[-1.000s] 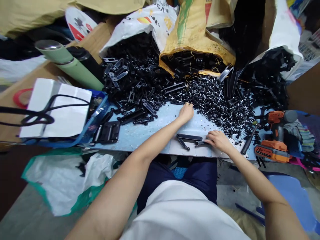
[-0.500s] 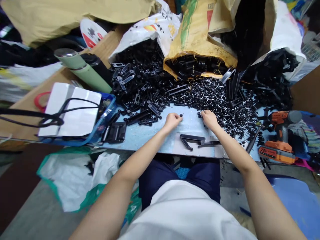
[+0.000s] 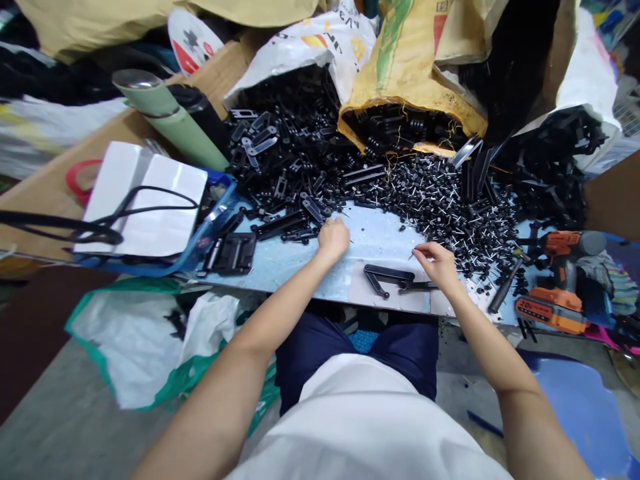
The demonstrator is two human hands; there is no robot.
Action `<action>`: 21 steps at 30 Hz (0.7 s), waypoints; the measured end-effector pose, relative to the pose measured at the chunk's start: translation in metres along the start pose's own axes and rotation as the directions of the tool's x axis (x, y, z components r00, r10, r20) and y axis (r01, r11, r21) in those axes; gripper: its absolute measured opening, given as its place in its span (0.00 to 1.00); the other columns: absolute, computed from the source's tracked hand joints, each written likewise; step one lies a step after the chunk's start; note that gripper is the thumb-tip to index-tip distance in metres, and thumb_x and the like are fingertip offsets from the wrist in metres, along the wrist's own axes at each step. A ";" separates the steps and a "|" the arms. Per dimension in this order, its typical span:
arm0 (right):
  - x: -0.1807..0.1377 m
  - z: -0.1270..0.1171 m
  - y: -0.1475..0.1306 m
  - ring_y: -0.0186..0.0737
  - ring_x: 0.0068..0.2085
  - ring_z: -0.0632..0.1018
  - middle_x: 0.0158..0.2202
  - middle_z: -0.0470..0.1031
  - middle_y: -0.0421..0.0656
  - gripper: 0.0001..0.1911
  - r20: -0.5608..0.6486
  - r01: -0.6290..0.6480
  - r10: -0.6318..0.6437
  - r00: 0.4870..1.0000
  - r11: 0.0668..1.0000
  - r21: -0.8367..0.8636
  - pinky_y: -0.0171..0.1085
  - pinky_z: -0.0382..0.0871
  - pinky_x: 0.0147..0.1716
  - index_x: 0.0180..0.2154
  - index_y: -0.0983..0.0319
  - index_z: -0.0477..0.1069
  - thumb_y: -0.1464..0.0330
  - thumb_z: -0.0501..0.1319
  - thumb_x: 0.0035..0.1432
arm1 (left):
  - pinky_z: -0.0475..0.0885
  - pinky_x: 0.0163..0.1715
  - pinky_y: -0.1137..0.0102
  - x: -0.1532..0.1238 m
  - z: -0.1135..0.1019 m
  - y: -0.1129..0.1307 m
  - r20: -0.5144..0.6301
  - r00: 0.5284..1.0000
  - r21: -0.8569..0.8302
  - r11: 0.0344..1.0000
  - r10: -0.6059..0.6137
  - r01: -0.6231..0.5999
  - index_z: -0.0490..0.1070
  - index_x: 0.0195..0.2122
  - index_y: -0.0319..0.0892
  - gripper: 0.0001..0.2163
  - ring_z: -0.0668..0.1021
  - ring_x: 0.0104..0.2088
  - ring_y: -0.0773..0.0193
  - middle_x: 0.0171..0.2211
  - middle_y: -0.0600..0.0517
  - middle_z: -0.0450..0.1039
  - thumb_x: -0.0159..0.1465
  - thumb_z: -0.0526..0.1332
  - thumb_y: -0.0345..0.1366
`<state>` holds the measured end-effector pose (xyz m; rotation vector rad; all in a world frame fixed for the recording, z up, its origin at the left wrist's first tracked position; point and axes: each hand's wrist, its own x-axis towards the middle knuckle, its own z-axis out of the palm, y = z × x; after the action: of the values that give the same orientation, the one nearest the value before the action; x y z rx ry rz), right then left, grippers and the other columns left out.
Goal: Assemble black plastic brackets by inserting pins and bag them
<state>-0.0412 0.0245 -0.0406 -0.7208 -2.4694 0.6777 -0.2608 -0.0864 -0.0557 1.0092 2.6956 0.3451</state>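
1. Clock directions follow the head view, with 12 o'clock pointing away from the person.
2. The right hand (image 3: 436, 259) is held low over the near part of the pale blue surface (image 3: 380, 230). Its fingers are pinched, thumb against index, on what looks like a small screw (image 3: 413, 251), which points out toward 9 o'clock.
3. The left hand (image 3: 334, 237) sits near the far side of the bare patch, its fingers curled under, so one cannot tell whether they grip anything. A thin pin (image 3: 352, 241) shows just beside it at 3 o'clock; whether it lies loose is unclear.
4. A black hinged arm (image 3: 390, 272) lies folded on the surface between 8 and 9 o'clock from the right hand. Next to it is a second black part (image 3: 418, 287), partly covered by that hand.
5. A heap of screws (image 3: 440, 200) spreads at 12 o'clock from the right hand.
6. A heap of black parts (image 3: 280, 167) lies between 10 and 11 o'clock from the left hand.
7. The yellow sack (image 3: 415, 73) stands beyond at 1 o'clock from the left hand.
8. A hammer (image 3: 505, 287) rests between 3 and 4 o'clock from the right hand, and an orange drill (image 3: 555, 297) lies farther out.
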 end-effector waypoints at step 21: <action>-0.061 0.008 -0.009 0.34 0.33 0.75 0.35 0.77 0.46 0.15 0.025 0.258 -0.276 0.961 0.856 -0.447 0.33 0.66 0.33 0.35 0.61 0.74 0.69 0.49 0.63 | 0.73 0.31 0.71 -0.077 0.050 -0.009 -0.548 0.818 -0.576 0.631 0.175 -0.520 0.73 0.34 0.40 0.10 0.76 0.29 0.67 0.30 0.50 0.72 0.61 0.56 0.40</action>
<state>-0.0031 -0.0214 -0.0599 -0.5200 -2.6440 -0.0187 -0.1952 -0.1375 -0.0943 1.2928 2.2570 1.7449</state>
